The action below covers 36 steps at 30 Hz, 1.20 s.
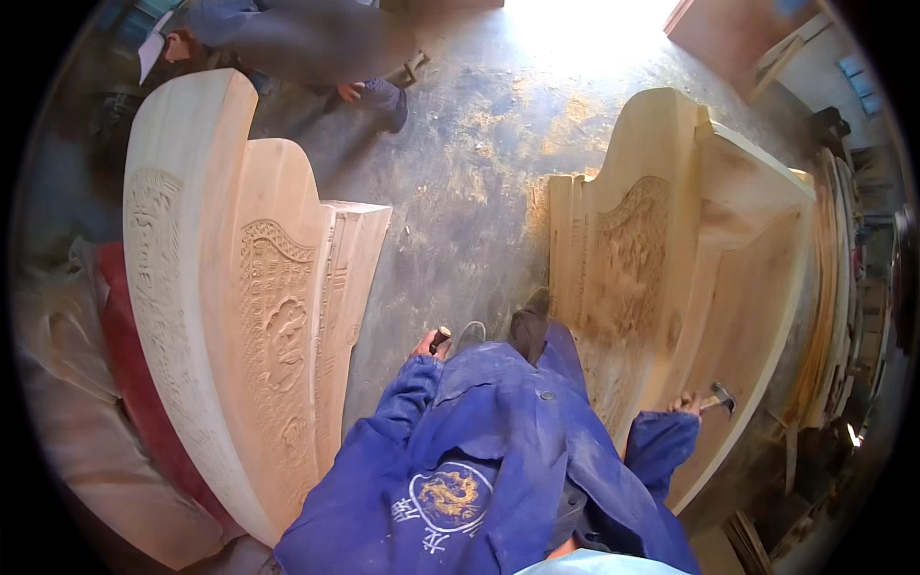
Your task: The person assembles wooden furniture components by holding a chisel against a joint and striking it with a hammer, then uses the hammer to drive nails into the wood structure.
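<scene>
Count: 2 tools in hand, 2 carved wooden structures, 1 co-worker.

Left hand [426,345]: grip closed round 1 dark tool handle [440,338], pale end up; working end not visible, can't tell the type. It's at the wearer's left hip, over the gap between structures. Right hand [684,404]: grip closed on 1 claw hammer [719,397], head outward, in front of the plain side of the right structure [671,268]. Can't tell if hand touches wood.

Left structure [254,297]: 2 carved panels visible. Right one: 1. Both round-topped, bare wood.

Around: grey floor [450,192] with pale dust patches; red padding [144,374] beyond the left structure; long boards [829,297] stacked far right. Co-worker [307,38] top left, partly hidden by left structure. Blue jacket [537,412] and sleeves block the lower view, incl. parts of both structures.
</scene>
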Available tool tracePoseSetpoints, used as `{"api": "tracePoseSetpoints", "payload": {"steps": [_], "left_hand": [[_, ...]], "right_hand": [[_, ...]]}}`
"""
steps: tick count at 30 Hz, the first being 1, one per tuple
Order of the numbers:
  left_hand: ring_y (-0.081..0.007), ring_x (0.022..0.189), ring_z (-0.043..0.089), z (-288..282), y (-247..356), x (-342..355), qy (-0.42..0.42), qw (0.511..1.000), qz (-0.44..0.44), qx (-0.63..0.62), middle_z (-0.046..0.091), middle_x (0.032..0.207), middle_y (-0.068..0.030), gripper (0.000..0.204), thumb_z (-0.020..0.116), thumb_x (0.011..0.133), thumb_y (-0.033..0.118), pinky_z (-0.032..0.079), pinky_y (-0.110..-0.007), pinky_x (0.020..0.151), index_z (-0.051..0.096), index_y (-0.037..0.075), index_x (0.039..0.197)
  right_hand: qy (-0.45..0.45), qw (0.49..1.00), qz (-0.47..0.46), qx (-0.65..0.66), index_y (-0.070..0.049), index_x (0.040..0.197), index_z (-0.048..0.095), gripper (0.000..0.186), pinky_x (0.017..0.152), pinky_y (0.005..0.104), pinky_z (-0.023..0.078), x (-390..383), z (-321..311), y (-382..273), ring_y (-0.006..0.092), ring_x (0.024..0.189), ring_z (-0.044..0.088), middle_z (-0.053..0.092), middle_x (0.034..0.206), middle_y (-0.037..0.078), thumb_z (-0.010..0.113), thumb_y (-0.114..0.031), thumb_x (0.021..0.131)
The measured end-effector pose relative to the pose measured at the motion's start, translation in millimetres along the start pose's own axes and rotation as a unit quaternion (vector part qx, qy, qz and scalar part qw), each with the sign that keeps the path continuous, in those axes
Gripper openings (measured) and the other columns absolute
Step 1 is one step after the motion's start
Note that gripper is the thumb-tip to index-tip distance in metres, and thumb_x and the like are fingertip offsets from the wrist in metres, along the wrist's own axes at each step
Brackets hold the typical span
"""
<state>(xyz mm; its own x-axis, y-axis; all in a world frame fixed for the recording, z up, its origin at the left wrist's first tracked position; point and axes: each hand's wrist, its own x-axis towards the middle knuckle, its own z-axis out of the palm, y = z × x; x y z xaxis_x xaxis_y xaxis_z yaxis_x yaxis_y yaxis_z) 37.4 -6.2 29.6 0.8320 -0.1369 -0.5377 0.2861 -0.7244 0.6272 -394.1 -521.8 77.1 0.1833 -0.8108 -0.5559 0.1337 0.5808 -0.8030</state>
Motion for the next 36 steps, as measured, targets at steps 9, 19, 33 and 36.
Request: {"api": "tracePoseSetpoints", "payload": {"steps": [9, 19, 33, 36], "left_hand": [[-0.028, 0.076, 0.07, 56.2, 235.2, 15.9, 0.042, 0.963, 0.235, 0.126, 0.07, 0.085, -0.0092, 0.03, 0.083, 0.08, 0.033, 0.054, -0.037, 0.065, 0.066, 0.013, 0.094], [-0.0299, 0.049, 0.055, 147.2, 412.3, 60.9, 0.016, 0.828, 0.546, 0.128, 0.056, 0.061, -0.0105, 0.038, 0.08, 0.08, 0.032, 0.041, -0.04, 0.045, 0.053, 0.01, 0.065], [-0.0237, 0.051, 0.057, 218.3, 593.4, 136.1, -0.122, 0.697, 0.7, 0.096, 0.051, 0.061, -0.0057, 0.034, 0.074, 0.081, 0.029, 0.042, -0.038, 0.048, 0.051, 0.01, 0.065], [-0.024, 0.052, 0.057, 246.1, 651.0, 155.3, -0.142, 0.667, 0.73, 0.036, 0.05, 0.06, -0.0057, 0.033, 0.075, 0.079, 0.026, 0.043, -0.037, 0.049, 0.05, 0.01, 0.065]], "right_hand": [[0.132, 0.971, -0.199, -0.017, -0.007, 0.117, 0.054, 0.027, 0.044, 0.0275, 0.038, 106.0, 226.8, -148.4, 0.0122, 0.05, 0.047, 0.058, 0.075, 0.006, 0.065, -0.015, 0.095], [0.101, 0.797, -0.595, 0.002, 0.003, 0.11, 0.056, 0.049, 0.05, 0.0269, 0.044, 164.6, 279.4, -292.6, 0.0146, 0.057, 0.053, 0.061, 0.081, 0.01, 0.062, -0.044, 0.097], [0.185, 0.957, 0.022, -0.223, -0.006, 0.093, 0.052, 0.026, 0.038, 0.0308, 0.043, 112.0, 310.6, -90.1, 0.0154, 0.042, 0.058, 0.057, 0.065, 0.005, 0.071, -0.024, 0.09], [0.201, 0.936, -0.005, -0.29, -0.006, 0.093, 0.052, 0.027, 0.041, 0.0336, 0.048, 124.3, 328.7, -76.5, 0.0183, 0.046, 0.063, 0.059, 0.067, 0.008, 0.072, -0.024, 0.089]]}}
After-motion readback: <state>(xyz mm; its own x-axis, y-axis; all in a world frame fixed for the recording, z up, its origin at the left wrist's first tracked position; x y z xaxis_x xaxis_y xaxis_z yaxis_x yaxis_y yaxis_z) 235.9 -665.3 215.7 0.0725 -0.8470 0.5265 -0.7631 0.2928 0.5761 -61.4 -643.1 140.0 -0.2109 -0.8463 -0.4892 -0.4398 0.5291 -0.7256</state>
